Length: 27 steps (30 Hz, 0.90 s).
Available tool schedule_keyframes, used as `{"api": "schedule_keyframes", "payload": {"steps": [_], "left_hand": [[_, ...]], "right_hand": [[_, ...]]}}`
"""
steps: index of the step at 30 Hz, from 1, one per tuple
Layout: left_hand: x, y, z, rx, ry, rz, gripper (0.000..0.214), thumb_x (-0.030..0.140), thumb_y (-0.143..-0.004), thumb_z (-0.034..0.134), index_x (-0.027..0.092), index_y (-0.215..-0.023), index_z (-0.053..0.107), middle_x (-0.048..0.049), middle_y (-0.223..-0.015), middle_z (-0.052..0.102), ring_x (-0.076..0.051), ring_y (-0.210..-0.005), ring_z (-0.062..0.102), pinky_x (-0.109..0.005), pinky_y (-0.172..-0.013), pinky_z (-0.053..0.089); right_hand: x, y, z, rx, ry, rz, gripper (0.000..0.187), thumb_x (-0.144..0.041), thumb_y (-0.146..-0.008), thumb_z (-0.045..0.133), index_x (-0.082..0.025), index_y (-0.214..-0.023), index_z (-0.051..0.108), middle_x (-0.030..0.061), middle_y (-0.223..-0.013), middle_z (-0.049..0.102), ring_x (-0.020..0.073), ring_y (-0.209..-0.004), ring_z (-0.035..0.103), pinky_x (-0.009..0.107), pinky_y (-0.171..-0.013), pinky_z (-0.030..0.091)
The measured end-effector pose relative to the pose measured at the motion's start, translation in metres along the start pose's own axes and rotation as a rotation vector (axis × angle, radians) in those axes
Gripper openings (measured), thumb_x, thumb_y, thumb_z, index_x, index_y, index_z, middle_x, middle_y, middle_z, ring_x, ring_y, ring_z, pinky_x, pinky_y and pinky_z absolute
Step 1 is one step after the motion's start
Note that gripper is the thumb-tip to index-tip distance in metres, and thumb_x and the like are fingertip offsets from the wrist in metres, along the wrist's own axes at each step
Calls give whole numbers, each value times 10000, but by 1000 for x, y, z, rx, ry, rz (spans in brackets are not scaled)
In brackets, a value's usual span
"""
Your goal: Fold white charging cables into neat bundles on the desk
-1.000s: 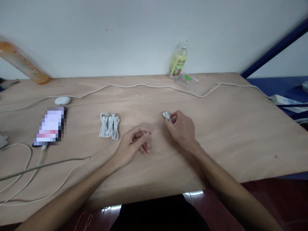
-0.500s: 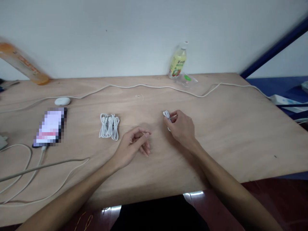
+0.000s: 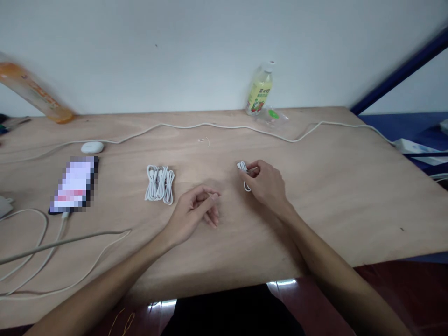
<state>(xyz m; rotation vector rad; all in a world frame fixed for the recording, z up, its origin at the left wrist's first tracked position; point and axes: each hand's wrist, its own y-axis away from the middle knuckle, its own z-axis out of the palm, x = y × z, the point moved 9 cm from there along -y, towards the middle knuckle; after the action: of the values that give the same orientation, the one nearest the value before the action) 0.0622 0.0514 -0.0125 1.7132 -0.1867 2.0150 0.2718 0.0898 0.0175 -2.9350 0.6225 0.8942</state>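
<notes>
A coiled white cable (image 3: 242,166) is pinched in the fingertips of my right hand (image 3: 267,183), just above or on the table; its lower loop shows below the fingers. My left hand (image 3: 194,207) rests near the table's middle, thumb and index finger closed together and the other fingers curled. Whatever may be between that thumb and finger is too small to make out. To the left of it lie several bundled white cables (image 3: 160,184), side by side in a tight group. Small thin white strips (image 3: 204,140) lie farther back on the wood.
A long white cord (image 3: 224,125) crosses the back of the wooden table (image 3: 332,196). A bottle (image 3: 260,89) and a clear wrapper (image 3: 273,116) stand by the wall. On the left are a phone (image 3: 73,184), a white case (image 3: 92,147), an orange bottle (image 3: 38,95) and loose cords.
More of the cable's lower loop shows under my right hand, which has shifted very slightly. My left hand keeps its pose, and the bundled cables lie as before.
</notes>
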Motion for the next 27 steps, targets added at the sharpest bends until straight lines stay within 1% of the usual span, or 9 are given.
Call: {"api": "schedule_keyframes", "payload": {"steps": [4, 18, 20, 23, 25, 27], "left_hand": [[0, 0, -1, 6, -9, -8, 376, 486, -922, 801, 153, -1057, 688, 16, -687, 723, -143, -563, 725, -256, -527, 661], [-1, 1, 0, 9, -26, -14, 386, 514, -920, 791, 167, -1044, 677, 18, -684, 719, -156, -572, 733, -278, -543, 666], [-1, 1, -1, 9, -47, -19, 390, 525, -921, 781, 172, -1048, 675, 16, -691, 714, -153, -550, 713, -257, -484, 625], [2, 2, -2, 24, -115, 7, 368, 527, -942, 741, 179, -1042, 675, 28, -685, 686, -108, -437, 573, -203, -345, 442], [9, 2, -4, 47, -188, 66, 329, 505, -965, 708, 182, -1021, 682, 32, -682, 672, -80, -415, 483, -193, -342, 356], [19, 4, -5, 78, -273, 129, 291, 475, -982, 679, 185, -984, 694, 28, -683, 671, -73, -437, 452, -198, -387, 336]], "right_hand": [[-2, 2, 0, -1, -1, -10, 109, -337, -921, 761, -242, -931, 709, 50, -898, 816, 282, -909, 763, 345, -726, 438], [0, 0, 0, 32, -6, -20, 103, -333, -918, 757, -242, -944, 719, 54, -887, 812, 282, -896, 759, 338, -704, 419], [1, 0, 0, 22, 2, -10, 106, -334, -925, 755, -241, -962, 720, 52, -900, 816, 283, -910, 760, 337, -708, 414], [2, -1, 2, 8, 12, -10, 114, -337, -936, 745, -239, -990, 720, 57, -930, 826, 288, -940, 764, 341, -712, 410], [1, -1, 3, 4, 13, -20, 121, -339, -936, 737, -238, -1001, 720, 61, -943, 830, 290, -948, 766, 344, -721, 418], [2, 0, 3, 2, 14, -23, 130, -342, -931, 726, -239, -1009, 719, 61, -942, 830, 291, -946, 766, 349, -734, 435]]}}
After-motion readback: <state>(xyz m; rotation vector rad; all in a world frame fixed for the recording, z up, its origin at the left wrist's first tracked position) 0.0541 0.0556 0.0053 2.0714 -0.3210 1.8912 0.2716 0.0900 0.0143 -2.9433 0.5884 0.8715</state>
